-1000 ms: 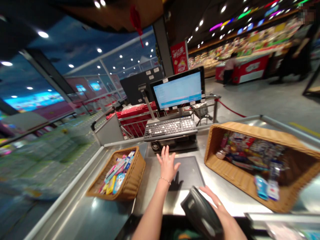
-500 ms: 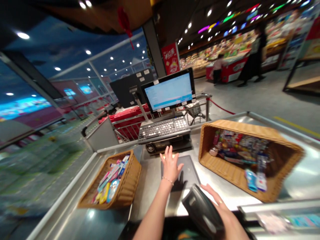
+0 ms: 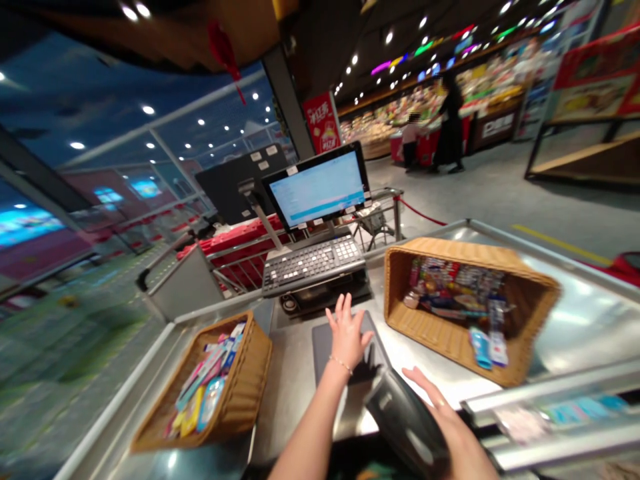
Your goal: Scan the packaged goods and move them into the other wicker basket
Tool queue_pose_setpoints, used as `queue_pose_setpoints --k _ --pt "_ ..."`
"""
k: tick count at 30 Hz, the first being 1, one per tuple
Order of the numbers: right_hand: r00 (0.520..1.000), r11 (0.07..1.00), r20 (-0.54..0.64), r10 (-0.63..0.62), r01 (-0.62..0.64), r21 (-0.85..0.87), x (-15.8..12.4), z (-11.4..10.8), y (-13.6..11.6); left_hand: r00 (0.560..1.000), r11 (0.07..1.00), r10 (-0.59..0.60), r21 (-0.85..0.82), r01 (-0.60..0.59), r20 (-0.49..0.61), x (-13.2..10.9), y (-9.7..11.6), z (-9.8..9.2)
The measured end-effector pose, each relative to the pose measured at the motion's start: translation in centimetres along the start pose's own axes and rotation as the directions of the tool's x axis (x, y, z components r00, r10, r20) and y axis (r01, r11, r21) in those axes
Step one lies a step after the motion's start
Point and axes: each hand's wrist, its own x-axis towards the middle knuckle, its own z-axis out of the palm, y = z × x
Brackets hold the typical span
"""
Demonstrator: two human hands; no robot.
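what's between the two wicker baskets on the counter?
Head view: a dark flat panel set in the steel counter, with the left hand spread open over it. Otherwise bare steel between left basket and right basket.

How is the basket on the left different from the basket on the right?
The left basket is smaller; the right basket is bigger and wider. The left basket sits nearer the camera; the right basket sits farther back, beside the keyboard. Both are brown wicker and hold colourful packets.
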Motion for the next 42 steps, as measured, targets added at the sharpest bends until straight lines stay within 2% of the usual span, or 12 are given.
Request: queue_pose_setpoints --k 6,15,21,27,31,32,36,42 --pt "0.999 0.999 -0.052 0.002 -0.005 -0.043 -0.4 0.2 0.6 0.999 0.999 0.048 -0.024 -0.048 0.02 0.3 1.2 0.2" --pt "0.992 0.998 -0.114 0.055 -0.06 -0.035 -1.0 -1.6 -0.8 0.992 0.992 0.119 -0.058 -0.116 0.05 0.8 3.2 1.0" --pt "0.985 0.993 -0.164 0.057 -0.074 -0.097 -1.9 -1.6 0.0 0.983 0.981 0.177 -0.083 -0.173 0.046 1.0 4.5 1.9" --pt "0.993 0.977 -0.086 0.081 -0.096 -0.189 -2.3 -2.0 1.5 0.973 0.969 0.228 -0.101 -0.224 0.032 1.1 5.7 2.8" --pt "0.979 0.979 -0.176 0.107 -0.135 -0.154 -2.1 -2.2 1.8 0.967 0.964 0.25 -0.107 -0.245 0.038 1.3 6.5 3.0" --pt "0.985 0.98 -0.142 0.098 -0.121 -0.159 -2.1 -2.2 1.7 0.966 0.963 0.255 -0.107 -0.249 0.039 1.4 6.8 3.0" --pt "0.976 0.981 -0.171 0.137 -0.157 -0.113 -2.2 -2.7 1.5 0.958 0.956 0.279 -0.114 -0.271 0.061 1.8 7.8 2.9" --pt "0.978 0.959 -0.155 0.139 -0.172 -0.225 -2.5 -3.5 1.7 0.945 0.941 0.321 -0.136 -0.31 0.065 2.4 8.9 3.3"
